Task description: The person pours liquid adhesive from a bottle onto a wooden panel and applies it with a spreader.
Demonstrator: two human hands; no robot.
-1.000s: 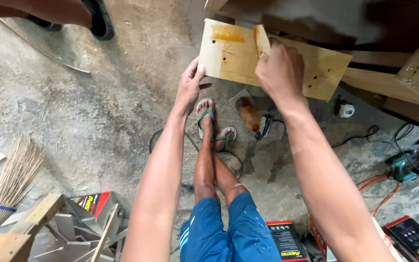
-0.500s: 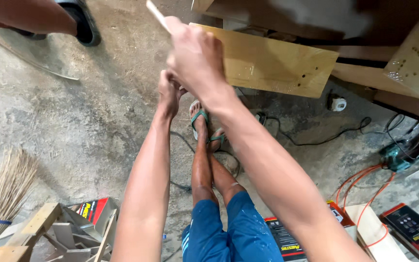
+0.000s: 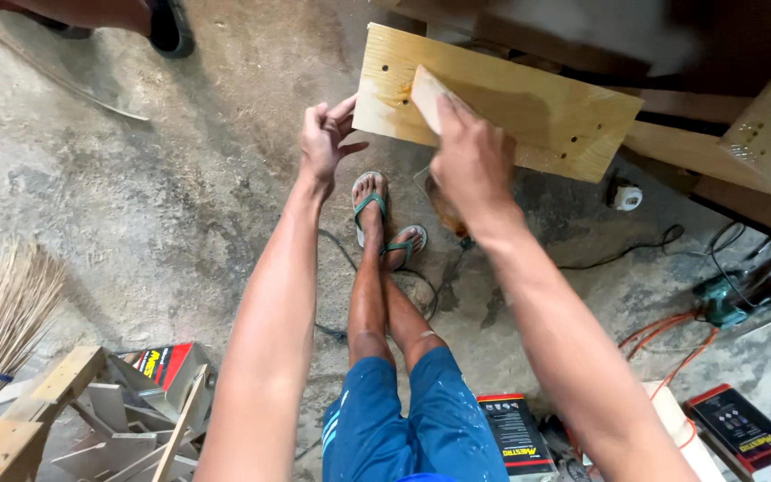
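Note:
A pale plywood board (image 3: pixel 528 98) juts out over the concrete floor, with small holes near its edges. My right hand (image 3: pixel 470 161) presses a small pale wooden block (image 3: pixel 426 96) flat against the board's surface. My left hand (image 3: pixel 325 138) is at the board's left edge, its fingers curled and touching or nearly touching that edge. Below them are my legs in blue shorts and my feet in green flip-flops (image 3: pixel 384 219).
A straw broom (image 3: pixel 6 321) and wood scraps (image 3: pixel 109 419) lie at the lower left. Boxes (image 3: pixel 515 437), cables and a power tool (image 3: pixel 729 299) lie at the right. More boards (image 3: pixel 769 125) are at the upper right. Another person's foot (image 3: pixel 158 27) is at the top left.
My right hand had swung up off the board to the left; now it is back on the board with the block. My left hand has stayed by the board's left edge.

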